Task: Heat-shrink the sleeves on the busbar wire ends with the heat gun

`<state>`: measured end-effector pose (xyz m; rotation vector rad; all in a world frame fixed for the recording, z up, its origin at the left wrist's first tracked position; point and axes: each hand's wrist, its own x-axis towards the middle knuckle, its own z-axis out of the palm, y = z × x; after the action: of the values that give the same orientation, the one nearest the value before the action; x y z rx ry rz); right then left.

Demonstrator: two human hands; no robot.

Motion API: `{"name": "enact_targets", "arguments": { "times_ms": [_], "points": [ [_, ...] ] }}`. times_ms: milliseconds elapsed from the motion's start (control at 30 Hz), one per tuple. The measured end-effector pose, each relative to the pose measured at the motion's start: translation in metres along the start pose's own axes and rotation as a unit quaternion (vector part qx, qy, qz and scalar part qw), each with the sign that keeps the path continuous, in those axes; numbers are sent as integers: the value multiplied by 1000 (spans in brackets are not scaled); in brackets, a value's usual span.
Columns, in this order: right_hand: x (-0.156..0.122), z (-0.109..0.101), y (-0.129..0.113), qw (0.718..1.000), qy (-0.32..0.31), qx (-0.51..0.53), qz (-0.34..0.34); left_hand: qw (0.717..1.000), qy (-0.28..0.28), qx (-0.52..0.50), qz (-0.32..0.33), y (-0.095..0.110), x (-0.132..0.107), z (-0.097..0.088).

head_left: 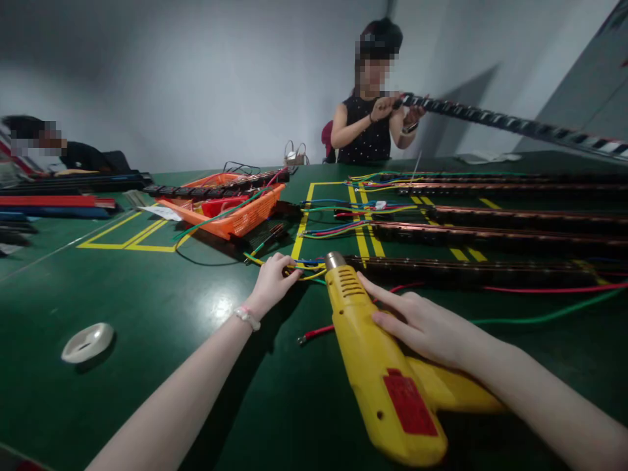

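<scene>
My right hand (422, 324) lies on a yellow heat gun (377, 366), fingers wrapped over its barrel, with the metal nozzle pointing at a bundle of coloured wires (307, 267). My left hand (272, 282) pinches those yellow, blue and green wires just left of the nozzle. The wires run from the end of a long dark copper-lined strip (466, 269) lying on the green table (147, 288). A red wire (318, 331) trails under the gun.
Several more long strips (490, 222) with wire tails lie to the right. An orange basket (235, 212) of parts stands behind, a white tape roll (87, 342) at left. A person across the table (370, 111) holds another long strip; a second person sits at far left.
</scene>
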<state>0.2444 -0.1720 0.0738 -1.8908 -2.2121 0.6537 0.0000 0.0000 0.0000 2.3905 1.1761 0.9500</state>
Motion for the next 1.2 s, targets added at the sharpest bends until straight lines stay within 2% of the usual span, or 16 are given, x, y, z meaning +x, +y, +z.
{"name": "enact_targets", "arguments": {
  "times_ms": [67,167,267,400,600,700,833,1033,1200],
  "points": [
    [0,1,-4,1000,-5,10,7,995,1,-101,-18,1,0,-2],
    [0,7,-7,999,-25,40,25,969,-12,-235,-67,2,-1,-4],
    [-1,13,-6,997,-35,50,42,950,-9,-298,-90,2,-1,-4],
    [-2,14,-8,995,-39,64,61,948,7,-310,-69,4,0,-4],
    [2,14,-28,996,-20,68,56,959,34,-276,-56,6,0,-4],
    [6,17,-38,996,-13,75,39,959,37,-273,-68,5,1,-4],
    [14,23,-51,998,1,63,23,942,32,-319,-97,5,2,-5],
    [28,32,-70,999,20,43,-21,922,30,-344,-174,0,4,-5],
    [31,33,-76,999,34,26,-30,928,39,-336,-153,-6,5,-4]
  ]
}}
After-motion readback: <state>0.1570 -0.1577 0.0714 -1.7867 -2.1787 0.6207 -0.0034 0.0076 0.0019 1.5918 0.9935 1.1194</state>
